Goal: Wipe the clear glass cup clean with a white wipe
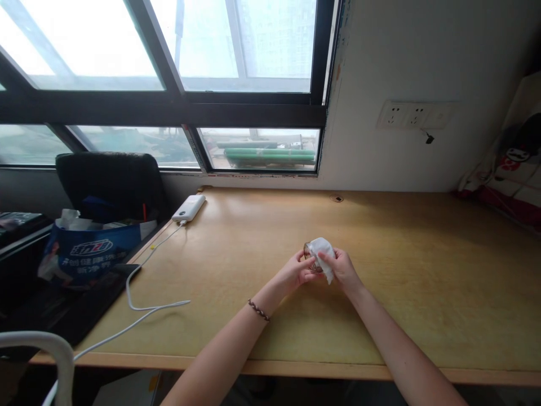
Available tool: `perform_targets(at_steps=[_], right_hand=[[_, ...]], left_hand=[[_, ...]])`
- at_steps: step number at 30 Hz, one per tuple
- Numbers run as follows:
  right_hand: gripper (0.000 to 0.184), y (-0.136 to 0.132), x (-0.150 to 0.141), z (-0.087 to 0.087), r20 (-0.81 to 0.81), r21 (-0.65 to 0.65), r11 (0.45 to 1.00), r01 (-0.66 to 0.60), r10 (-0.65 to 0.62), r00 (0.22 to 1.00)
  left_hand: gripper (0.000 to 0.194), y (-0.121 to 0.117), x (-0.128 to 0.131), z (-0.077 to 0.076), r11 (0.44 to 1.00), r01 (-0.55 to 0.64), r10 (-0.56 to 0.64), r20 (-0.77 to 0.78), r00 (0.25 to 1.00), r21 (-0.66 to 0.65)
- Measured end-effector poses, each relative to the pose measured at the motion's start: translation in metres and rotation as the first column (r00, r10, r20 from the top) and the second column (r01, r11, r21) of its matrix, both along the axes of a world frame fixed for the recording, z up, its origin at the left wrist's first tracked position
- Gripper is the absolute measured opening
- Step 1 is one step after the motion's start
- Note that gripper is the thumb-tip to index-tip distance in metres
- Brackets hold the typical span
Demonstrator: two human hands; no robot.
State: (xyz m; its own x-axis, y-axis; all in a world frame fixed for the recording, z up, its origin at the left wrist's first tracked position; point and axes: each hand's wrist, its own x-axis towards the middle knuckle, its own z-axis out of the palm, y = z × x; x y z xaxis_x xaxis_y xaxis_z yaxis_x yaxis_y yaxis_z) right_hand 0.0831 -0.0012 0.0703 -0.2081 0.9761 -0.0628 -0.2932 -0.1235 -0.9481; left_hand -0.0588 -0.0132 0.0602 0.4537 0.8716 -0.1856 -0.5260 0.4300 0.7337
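Observation:
Just above the middle of the wooden desk, both hands are raised together around a small clear glass [307, 250] with a brownish tint. My left hand [299, 270] has its fingers closed round the glass from the left and below; a braided bracelet is on that wrist. My right hand [341, 268] pinches a white tissue [323, 248], the thumb pressing it against the right side of the glass. The tissue covers much of the glass, and a corner of it hangs down. Part of the glass is hidden by the fingers and tissue.
A white power bank [189, 208] lies at the desk's back left, its white cable [158, 307] trailing over the left edge. A blue bag [91, 251] stands by a black chair [110, 183]. The desk [236, 225] meets the wall below a window and sockets [412, 115].

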Motion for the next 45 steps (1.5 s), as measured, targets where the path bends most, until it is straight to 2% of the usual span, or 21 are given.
perform_targets(at_steps=[2, 4, 7, 9, 11, 14, 16, 17, 19, 21, 24, 26, 30, 33, 37, 39, 42, 45], right_hand=[[0.027, -0.003, -0.001, 0.003, 0.138, 0.095, 0.995, -0.030, 0.017, 0.990], [0.023, -0.007, -0.002, 0.007, 0.264, 0.212, 0.974, -0.083, 0.025, 0.964], [0.010, -0.013, -0.005, 0.011, 0.377, 0.387, 0.912, -0.136, -0.022, 0.926], [0.008, -0.016, -0.007, 0.010, 0.394, 0.424, 0.896, -0.132, -0.051, 0.918], [0.011, -0.018, -0.009, 0.008, 0.372, 0.378, 0.919, -0.109, -0.043, 0.927], [0.020, -0.017, -0.012, 0.003, 0.229, 0.203, 0.976, -0.078, 0.030, 0.973], [0.026, -0.016, -0.013, 0.000, 0.058, 0.088, 0.994, -0.068, 0.063, 0.996], [0.028, -0.015, -0.014, -0.001, -0.030, 0.047, 0.997, -0.060, 0.062, 0.998], [0.029, -0.012, -0.014, -0.001, -0.160, -0.012, 0.999, -0.041, 0.038, 0.986], [0.028, -0.011, -0.014, -0.001, -0.218, -0.045, 0.999, -0.028, 0.017, 0.976], [0.029, -0.010, -0.012, 0.000, -0.212, -0.037, 0.998, -0.052, 0.043, 0.976], [0.029, -0.011, -0.011, 0.000, -0.145, 0.007, 0.998, -0.065, 0.065, 0.987], [0.024, -0.014, -0.008, 0.002, 0.171, 0.183, 0.980, -0.082, 0.050, 0.984], [0.018, -0.014, -0.006, 0.007, 0.392, 0.387, 0.907, -0.168, 0.003, 0.920], [0.015, -0.011, -0.005, 0.012, 0.588, 0.631, 0.676, -0.380, -0.098, 0.803], [0.013, -0.011, -0.004, 0.011, 0.626, 0.695, 0.587, -0.416, -0.208, 0.752], [0.015, -0.012, -0.003, 0.009, 0.633, 0.747, 0.517, -0.419, -0.359, 0.685], [0.014, -0.016, -0.003, 0.006, 0.630, 0.764, 0.481, -0.430, -0.412, 0.658]], left_hand=[[0.039, 0.002, -0.001, 0.000, 0.996, -0.023, 0.028, 0.062, 0.998, -0.086], [0.046, 0.003, -0.003, 0.000, 0.984, -0.003, 0.020, 0.096, 0.995, -0.175], [0.068, 0.004, -0.007, -0.001, 0.962, 0.127, -0.117, 0.056, 0.992, -0.242], [0.078, 0.005, -0.008, -0.002, 0.950, 0.213, -0.221, -0.010, 0.975, -0.228], [0.078, 0.007, -0.008, -0.002, 0.966, 0.195, -0.209, -0.069, 0.975, -0.168], [0.067, 0.009, -0.007, -0.002, 0.999, -0.039, 0.037, -0.143, 0.989, -0.008], [0.062, 0.008, -0.006, 0.000, 0.976, -0.166, 0.192, -0.199, 0.961, 0.139], [0.063, 0.007, -0.005, 0.002, 0.959, -0.183, 0.232, -0.229, 0.945, 0.216], [0.071, 0.004, -0.005, 0.004, 0.930, -0.137, 0.241, -0.286, 0.927, 0.341], [0.074, 0.000, -0.004, 0.005, 0.911, -0.087, 0.238, -0.342, 0.909, 0.403], [0.067, -0.002, -0.004, 0.005, 0.908, -0.103, 0.277, -0.398, 0.875, 0.406], [0.060, -0.001, -0.004, 0.005, 0.923, -0.132, 0.281, -0.400, 0.872, 0.360], [0.052, 0.003, -0.002, 0.003, 0.961, -0.195, 0.249, -0.301, 0.920, 0.198], [0.049, 0.004, -0.001, 0.001, 0.978, -0.208, 0.209, -0.178, 0.962, 0.026], [0.055, 0.004, -0.004, 0.003, 0.977, -0.162, 0.159, -0.032, 0.987, -0.142], [0.057, 0.005, -0.007, 0.005, 0.965, -0.173, 0.174, -0.015, 0.985, -0.199], [0.061, 0.007, -0.012, 0.007, 0.953, -0.148, 0.151, -0.011, 0.988, -0.263], [0.064, 0.009, -0.013, 0.008, 0.965, -0.094, 0.101, 0.016, 0.995, -0.247]])
